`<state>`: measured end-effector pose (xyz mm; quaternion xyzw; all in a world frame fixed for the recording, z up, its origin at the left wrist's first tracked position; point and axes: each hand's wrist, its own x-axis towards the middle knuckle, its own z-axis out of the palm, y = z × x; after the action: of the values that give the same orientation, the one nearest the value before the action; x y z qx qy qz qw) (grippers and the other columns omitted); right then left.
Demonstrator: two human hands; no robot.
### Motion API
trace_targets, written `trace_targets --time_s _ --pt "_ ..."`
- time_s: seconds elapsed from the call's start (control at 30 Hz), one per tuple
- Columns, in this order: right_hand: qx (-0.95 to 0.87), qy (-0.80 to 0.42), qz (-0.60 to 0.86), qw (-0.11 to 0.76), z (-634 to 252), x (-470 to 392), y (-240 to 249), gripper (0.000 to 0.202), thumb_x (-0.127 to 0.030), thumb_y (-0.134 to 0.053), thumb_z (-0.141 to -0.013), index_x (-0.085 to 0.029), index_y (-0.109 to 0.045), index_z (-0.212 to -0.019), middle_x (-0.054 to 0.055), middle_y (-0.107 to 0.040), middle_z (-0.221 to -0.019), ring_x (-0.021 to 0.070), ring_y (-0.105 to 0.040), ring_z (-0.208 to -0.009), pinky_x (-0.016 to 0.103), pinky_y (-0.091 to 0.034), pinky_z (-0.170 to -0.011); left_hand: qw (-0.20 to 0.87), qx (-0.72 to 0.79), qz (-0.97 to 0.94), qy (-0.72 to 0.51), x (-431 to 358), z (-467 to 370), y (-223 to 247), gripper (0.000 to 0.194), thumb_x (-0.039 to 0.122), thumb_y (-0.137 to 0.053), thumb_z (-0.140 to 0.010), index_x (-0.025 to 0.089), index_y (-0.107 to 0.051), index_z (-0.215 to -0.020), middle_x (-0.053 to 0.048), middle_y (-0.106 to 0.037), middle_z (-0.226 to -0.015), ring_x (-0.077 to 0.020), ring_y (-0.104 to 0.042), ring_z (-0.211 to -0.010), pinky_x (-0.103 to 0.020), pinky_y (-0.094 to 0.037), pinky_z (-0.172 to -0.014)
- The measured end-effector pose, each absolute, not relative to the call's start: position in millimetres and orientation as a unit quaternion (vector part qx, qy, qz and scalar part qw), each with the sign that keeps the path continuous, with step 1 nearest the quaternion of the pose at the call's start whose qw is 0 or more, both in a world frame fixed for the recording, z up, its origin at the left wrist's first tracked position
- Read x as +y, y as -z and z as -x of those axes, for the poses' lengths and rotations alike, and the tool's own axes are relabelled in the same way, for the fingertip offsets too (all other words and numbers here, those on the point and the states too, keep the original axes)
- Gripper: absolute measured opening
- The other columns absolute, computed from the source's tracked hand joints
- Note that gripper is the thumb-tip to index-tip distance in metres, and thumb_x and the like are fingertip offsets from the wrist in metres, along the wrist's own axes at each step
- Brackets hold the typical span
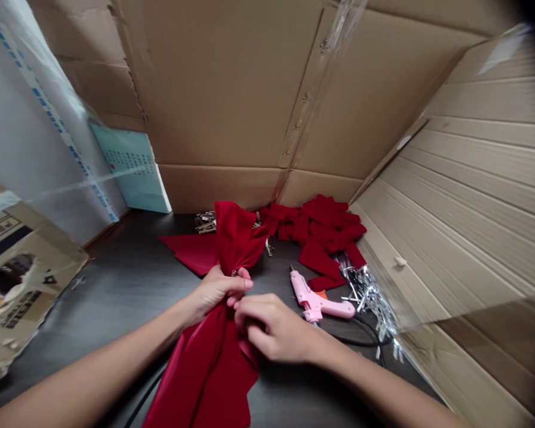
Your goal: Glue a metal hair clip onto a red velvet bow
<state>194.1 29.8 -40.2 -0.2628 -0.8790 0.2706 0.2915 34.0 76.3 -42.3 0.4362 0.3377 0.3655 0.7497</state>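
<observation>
A large red velvet-like fabric bow (237, 235) stands in front of me, pinched into folds at its middle, with long tails (205, 374) hanging toward me. My left hand (223, 288) is closed around the gathered middle, thumb pointing right. A small shiny bit shows at the gather just above the thumb. My right hand (271, 327) is beside it, fingers curled and fingertips pressed together against the fabric just below the gather. Whatever those fingertips pinch is hidden. Behind the bow lies another flat red fabric piece (189, 252).
A pink glue gun (318, 300) with a black cable lies to the right. Silver twist-tie strips (374, 303) and a heap of red fabric pieces (325, 220) are beyond it. Metal clips (205, 222) lie behind the bow. Cardboard walls (223, 89) enclose the dark table.
</observation>
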Motion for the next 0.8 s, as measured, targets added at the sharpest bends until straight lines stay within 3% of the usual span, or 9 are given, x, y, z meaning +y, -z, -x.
trace_targets --time_s 0.1,0.2,0.43,0.8 --pt "-0.8 -0.284 0.344 0.402 -196.3 33.6 37.4 0.012 -0.009 -0.047 -0.08 -0.017 -0.055 -0.083 0.004 -0.067 -0.083 0.0147 -0.062 -0.076 0.025 -0.048 -0.073 0.754 0.327 -0.451 -0.348 76.8 -32.8 41.9 0.025 0.026 -0.076 -0.068 0.013 -0.055 -0.061 0.005 -0.045 -0.037 -0.0074 -0.044 -0.036 -0.017 -0.034 -0.04" --pt "-0.736 -0.32 0.398 0.445 -197.7 36.5 37.4 0.009 -0.018 -0.056 -0.083 -0.018 -0.055 -0.092 0.002 -0.064 -0.081 0.0135 -0.06 -0.069 0.024 -0.048 -0.065 0.754 0.314 -0.466 -0.341 76.7 -32.7 43.7 0.027 0.027 -0.077 -0.067 0.014 -0.054 -0.06 0.005 -0.044 -0.036 -0.0092 -0.046 -0.037 -0.02 -0.039 -0.043" --pt "-0.636 -0.452 0.422 0.462 -197.7 40.6 35.9 0.02 -0.035 -0.066 -0.081 -0.017 -0.06 -0.087 0.0 -0.063 -0.075 0.0104 -0.054 -0.057 0.022 -0.045 -0.052 0.739 0.31 -0.483 -0.353 77.2 -33.7 48.5 0.027 0.03 -0.078 -0.066 0.013 -0.056 -0.066 0.004 -0.048 -0.04 -0.0096 -0.047 -0.038 -0.02 -0.039 -0.042" --pt "-0.611 -0.488 0.421 0.46 -198.3 40.8 31.2 0.026 -0.038 -0.07 -0.077 -0.016 -0.058 -0.084 -0.002 -0.059 -0.067 0.0082 -0.049 -0.052 0.02 -0.041 -0.047 0.748 0.301 -0.477 -0.349 74.0 -34.3 41.2 0.029 0.029 -0.078 -0.066 0.015 -0.054 -0.072 0.005 -0.049 -0.042 -0.0093 -0.048 -0.039 -0.019 -0.039 -0.042"
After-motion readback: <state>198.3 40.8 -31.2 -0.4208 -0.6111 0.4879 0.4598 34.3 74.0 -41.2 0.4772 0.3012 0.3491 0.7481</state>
